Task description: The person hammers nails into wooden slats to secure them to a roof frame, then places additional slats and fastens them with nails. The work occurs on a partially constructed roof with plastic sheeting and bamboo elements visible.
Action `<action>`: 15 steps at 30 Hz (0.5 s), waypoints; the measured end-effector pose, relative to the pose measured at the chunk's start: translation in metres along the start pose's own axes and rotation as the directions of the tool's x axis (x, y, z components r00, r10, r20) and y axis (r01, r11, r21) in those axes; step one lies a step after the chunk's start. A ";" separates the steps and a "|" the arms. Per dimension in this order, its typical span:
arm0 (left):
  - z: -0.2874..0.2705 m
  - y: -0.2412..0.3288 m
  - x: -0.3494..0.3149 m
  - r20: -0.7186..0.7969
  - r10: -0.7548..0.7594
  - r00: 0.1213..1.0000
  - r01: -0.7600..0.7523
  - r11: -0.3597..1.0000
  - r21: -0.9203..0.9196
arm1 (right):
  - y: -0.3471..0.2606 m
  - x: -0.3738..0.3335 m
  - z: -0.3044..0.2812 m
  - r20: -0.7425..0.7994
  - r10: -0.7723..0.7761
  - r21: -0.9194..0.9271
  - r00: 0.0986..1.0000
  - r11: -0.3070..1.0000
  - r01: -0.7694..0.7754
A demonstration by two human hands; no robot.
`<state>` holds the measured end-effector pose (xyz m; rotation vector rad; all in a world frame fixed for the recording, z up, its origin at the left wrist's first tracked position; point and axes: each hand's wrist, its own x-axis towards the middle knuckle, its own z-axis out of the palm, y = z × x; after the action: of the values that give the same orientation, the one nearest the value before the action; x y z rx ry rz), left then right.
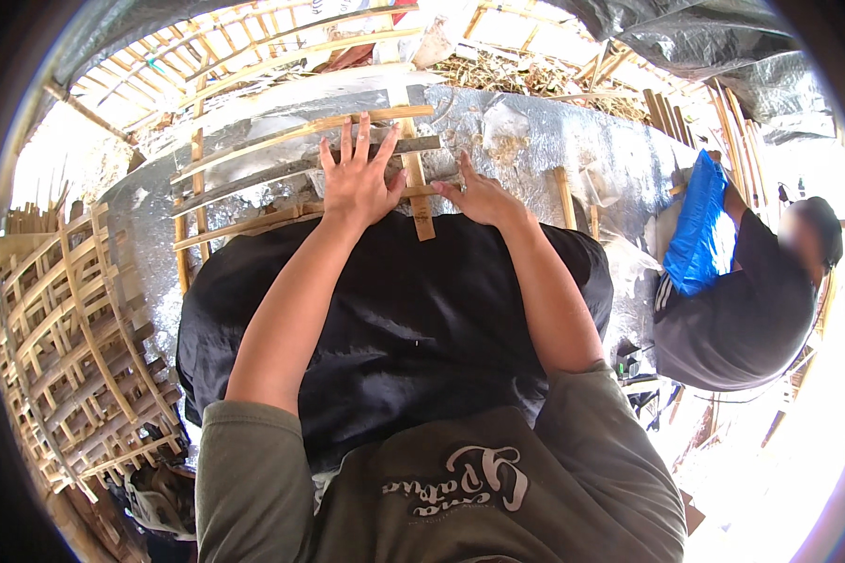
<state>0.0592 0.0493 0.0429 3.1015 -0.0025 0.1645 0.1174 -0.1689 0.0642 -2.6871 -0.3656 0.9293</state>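
My left hand (355,188) lies flat with fingers spread across several lengthwise bamboo slats. The upper pale slat (282,139) and a darker grey slat (253,186) pass under its fingers, while a lower slat (244,228) runs toward its palm. To the right, a wider crosswise bamboo strip (422,211) meets their ends. My right hand (488,197) rests just right of this strip. Its thumb is at the lower slat's end and its index finger stretches forward, apart from the thumb; its other fingers are partly hidden. Dark cloth (394,328) covers my lap.
A silvery sheet (545,141) spreads under the slats. Woven bamboo panels (75,347) are stacked at left. A person (742,319) in dark clothing sits at right beside a blue plastic bag (699,230). Bamboo scraps (512,75) lie at the far side.
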 end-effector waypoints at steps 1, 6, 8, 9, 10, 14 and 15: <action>0.000 0.000 0.000 -0.001 0.000 1.000 0.000 1.000 -0.006 | -0.001 -0.001 0.000 -0.016 0.001 -0.008 1.000 1.000 -0.001; 0.001 0.001 0.001 0.038 -0.004 0.999 0.004 1.000 0.008 | 0.000 0.000 0.003 -0.043 -0.024 -0.019 0.999 1.000 0.024; 0.000 0.002 0.001 0.047 -0.007 0.999 0.007 1.000 0.004 | 0.001 0.000 0.005 -0.063 -0.030 -0.036 0.998 0.999 0.028; 0.000 0.002 0.001 0.051 -0.008 0.999 0.008 1.000 0.001 | 0.001 0.000 0.006 -0.078 -0.034 -0.044 0.996 0.999 0.031; -0.001 0.002 0.001 0.054 -0.011 0.998 0.012 1.000 -0.002 | 0.000 0.000 0.006 -0.092 -0.040 -0.052 0.995 0.998 0.035; -0.001 0.002 -0.002 0.065 -0.012 0.998 0.013 1.000 -0.018 | 0.000 -0.005 0.008 -0.072 -0.038 -0.022 0.997 0.999 0.036; 0.000 0.003 -0.005 0.058 -0.012 0.998 0.013 1.000 -0.024 | 0.001 -0.007 0.010 -0.072 -0.039 -0.024 0.997 0.999 0.037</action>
<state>0.0546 0.0462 0.0422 3.0804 0.0133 0.0731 0.1055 -0.1707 0.0601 -2.7156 -0.4122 0.8190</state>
